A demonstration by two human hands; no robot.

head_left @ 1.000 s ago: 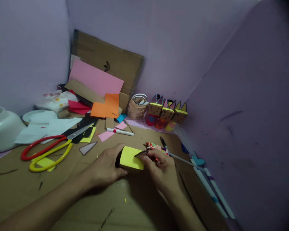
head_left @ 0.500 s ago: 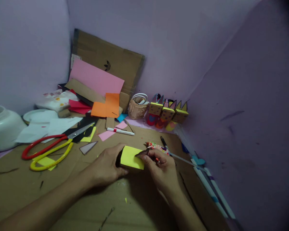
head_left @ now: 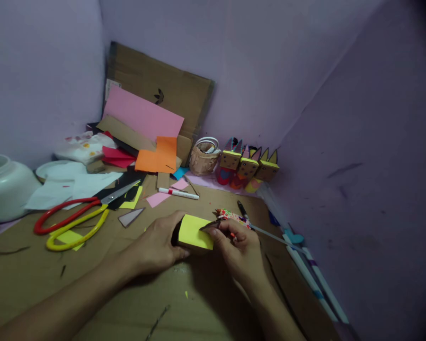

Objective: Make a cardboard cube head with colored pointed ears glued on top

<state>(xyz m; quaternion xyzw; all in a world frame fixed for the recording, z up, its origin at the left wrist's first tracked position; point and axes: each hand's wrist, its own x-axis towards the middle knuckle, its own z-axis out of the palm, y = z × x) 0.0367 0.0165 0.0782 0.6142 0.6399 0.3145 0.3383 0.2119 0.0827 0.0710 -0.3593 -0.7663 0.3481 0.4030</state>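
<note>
My left hand [head_left: 159,244] is closed round the left side of a small cardboard box [head_left: 196,232] whose upper face is bright yellow. Between the thumb and fingers of my right hand [head_left: 239,246] is a small dark pointed piece [head_left: 210,226], its tip over the yellow face. I cannot tell whether the tip touches it. A grey paper triangle [head_left: 131,218] lies beyond my left hand. Big scissors [head_left: 108,201] with one red and one yellow handle rest to the left, blades partly apart. Just past my right hand is a patterned bundle [head_left: 232,216] with pencil-like tips.
Three cardboard figures with pointed ears [head_left: 247,166] stand at the back beside a brown basket [head_left: 204,158]. A white marker [head_left: 178,193], orange paper [head_left: 163,158] and pink paper [head_left: 142,113] lie behind. A white jar [head_left: 10,189] stands left; rolled white tubes [head_left: 317,284] line the right wall.
Both hands keep the same hold on the box and the dark piece. The whole view has shifted very slightly; nothing else has visibly moved.
</note>
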